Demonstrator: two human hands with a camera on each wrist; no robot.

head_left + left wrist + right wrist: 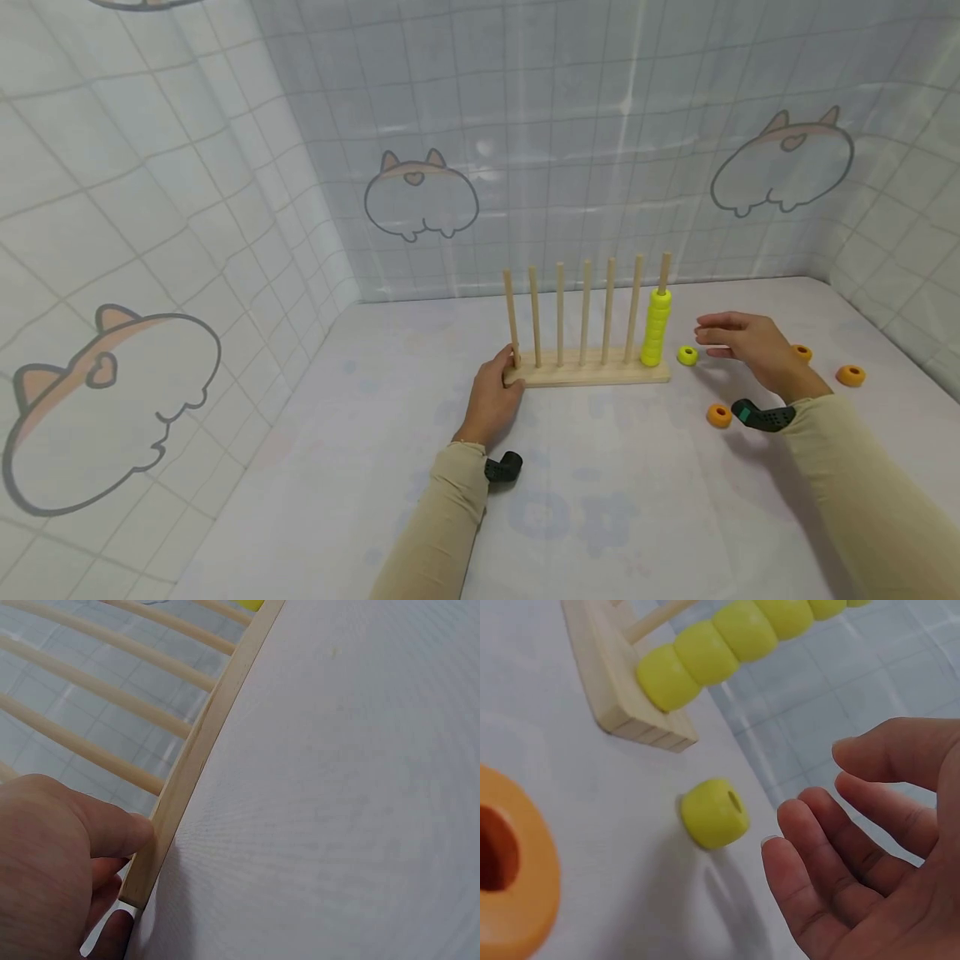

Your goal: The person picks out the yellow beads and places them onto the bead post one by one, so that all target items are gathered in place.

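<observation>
A wooden rack of upright pegs [588, 377] stands on the table, its rightmost peg stacked with several yellow beads [656, 329]. My left hand [495, 398] grips the left end of the base; in the left wrist view its thumb [127, 832] presses the front face, other fingers partly hidden behind. Just right of the rack lies one loose yellow bead [714, 814] on the table. My right hand [753, 350] hovers right beside that bead, fingers loosely spread and thumb apart, holding nothing.
Orange beads lie around the right hand: one in front [719, 416], one farther right [851, 376], and one partly behind the hand [802, 353]. A tiled-pattern cloth wall [555, 150] with animal drawings rises behind the rack, with side walls left and right.
</observation>
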